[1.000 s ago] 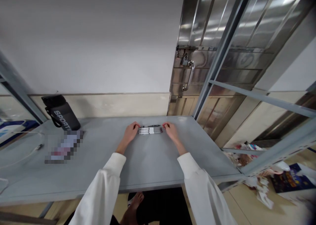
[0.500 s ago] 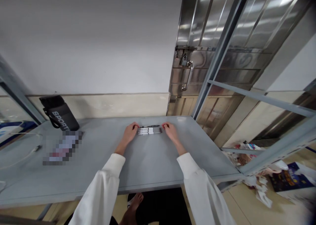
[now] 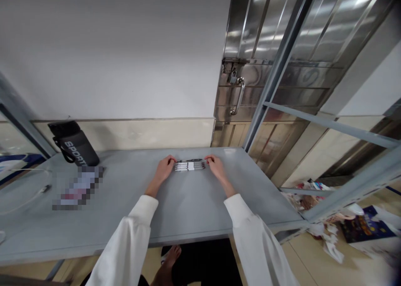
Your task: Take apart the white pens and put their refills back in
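Observation:
Several slim pens with white-and-dark barrels (image 3: 189, 166) lie side by side in a row across the grey table. At the back of the row is a darker pen (image 3: 193, 160). My left hand (image 3: 166, 165) has its thumb and fingers pinched at this pen's left end. My right hand (image 3: 214, 164) is at its right end, with thumb and fingertips closed together. The fingers partly hide both ends, so the exact contact is hard to see.
A black bottle marked SPORT (image 3: 75, 143) leans at the back left, beside a blurred-out flat item (image 3: 78, 187). A white cable (image 3: 28, 202) lies at the far left. Grey metal posts (image 3: 266, 98) frame the table (image 3: 194, 210); a wall stands behind it.
Hands and pens hold almost the same places. The dark pen at the back looks slightly more tilted, its right end a little higher. The view has shifted very slightly.

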A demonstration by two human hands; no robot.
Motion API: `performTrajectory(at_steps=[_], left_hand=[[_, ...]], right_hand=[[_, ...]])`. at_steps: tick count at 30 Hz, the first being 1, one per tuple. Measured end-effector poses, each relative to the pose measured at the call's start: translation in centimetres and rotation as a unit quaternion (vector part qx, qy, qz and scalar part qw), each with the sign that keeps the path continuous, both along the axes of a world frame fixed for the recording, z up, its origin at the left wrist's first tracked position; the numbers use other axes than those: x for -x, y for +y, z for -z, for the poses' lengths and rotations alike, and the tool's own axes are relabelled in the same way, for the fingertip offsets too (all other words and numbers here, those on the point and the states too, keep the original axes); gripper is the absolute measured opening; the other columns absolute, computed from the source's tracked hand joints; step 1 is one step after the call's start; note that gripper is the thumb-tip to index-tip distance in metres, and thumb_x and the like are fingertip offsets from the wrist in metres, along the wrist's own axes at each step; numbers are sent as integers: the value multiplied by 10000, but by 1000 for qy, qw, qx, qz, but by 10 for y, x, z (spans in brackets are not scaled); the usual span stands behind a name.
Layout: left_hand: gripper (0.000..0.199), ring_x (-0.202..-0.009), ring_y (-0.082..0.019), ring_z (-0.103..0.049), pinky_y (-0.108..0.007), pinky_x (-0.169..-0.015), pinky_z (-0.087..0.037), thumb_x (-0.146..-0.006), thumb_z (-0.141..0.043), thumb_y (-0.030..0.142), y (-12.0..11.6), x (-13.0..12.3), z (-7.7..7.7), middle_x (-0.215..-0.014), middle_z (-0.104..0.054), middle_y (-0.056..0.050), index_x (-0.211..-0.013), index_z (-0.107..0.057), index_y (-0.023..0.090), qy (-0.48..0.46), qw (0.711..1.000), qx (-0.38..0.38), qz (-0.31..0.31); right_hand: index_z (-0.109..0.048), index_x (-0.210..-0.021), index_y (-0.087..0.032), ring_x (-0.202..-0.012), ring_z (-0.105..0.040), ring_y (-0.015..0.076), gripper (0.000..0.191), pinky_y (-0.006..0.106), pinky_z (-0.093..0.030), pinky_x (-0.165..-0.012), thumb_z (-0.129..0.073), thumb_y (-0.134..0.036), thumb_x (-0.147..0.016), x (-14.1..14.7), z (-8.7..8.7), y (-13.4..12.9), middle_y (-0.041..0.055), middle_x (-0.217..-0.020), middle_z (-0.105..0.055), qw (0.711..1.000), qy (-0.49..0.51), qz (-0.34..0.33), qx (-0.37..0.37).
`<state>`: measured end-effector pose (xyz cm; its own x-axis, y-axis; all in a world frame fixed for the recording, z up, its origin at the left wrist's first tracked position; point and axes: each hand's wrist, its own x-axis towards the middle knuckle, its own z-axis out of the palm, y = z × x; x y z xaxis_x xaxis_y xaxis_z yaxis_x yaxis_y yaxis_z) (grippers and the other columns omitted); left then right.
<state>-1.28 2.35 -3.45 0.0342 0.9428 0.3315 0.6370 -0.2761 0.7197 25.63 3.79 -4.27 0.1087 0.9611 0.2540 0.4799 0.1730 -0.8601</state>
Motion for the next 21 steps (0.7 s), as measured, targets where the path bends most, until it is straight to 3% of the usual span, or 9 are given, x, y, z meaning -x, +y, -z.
performTrajectory(at_steps=[12, 16, 19, 21], left_hand=[[240, -639, -170, -535, -265, -634, -387, -885, -409, 232, -10, -7, -12, -666, -604, 2, -872, -649, 212, 20, 999, -33, 16], [207, -800, -180, -566, -279, -747, -425, -899, -425, 209, -21, -8, -22, -866, -637, -35, -919, -632, 209, 30, 996, -66, 43], [160, -929, -205, -555, -313, -830, -440, -895, -478, 201, -29, -6, -31, -934, -618, -45, -966, -620, 210, 83, 985, -122, 93], [150, -957, -209, -547, -338, -878, -441, -893, -502, 188, -33, -5, -36, -957, -621, -39, -982, -620, 214, 108, 976, -143, 122]], right_hand=[[-711, -884, -177, -654, -590, 169, 312, 286, -439, -685, -410, -197, -806, 0, -3, -3, 32, -743, -687, 1000, -4, -26, -5], [-693, -900, -180, -657, -582, 163, 307, 280, -426, -670, -395, -202, -830, -2, -12, -12, 30, -761, -682, 999, -7, -26, -17], [-672, -912, -202, -763, -608, 169, 259, 289, -432, -732, -422, -201, -848, -5, -22, -23, 22, -844, -693, 995, -38, -68, -65], [-661, -907, -211, -737, -588, 160, 228, 287, -427, -711, -441, -191, -850, -4, -27, -31, 16, -876, -687, 990, -70, -89, -85]])
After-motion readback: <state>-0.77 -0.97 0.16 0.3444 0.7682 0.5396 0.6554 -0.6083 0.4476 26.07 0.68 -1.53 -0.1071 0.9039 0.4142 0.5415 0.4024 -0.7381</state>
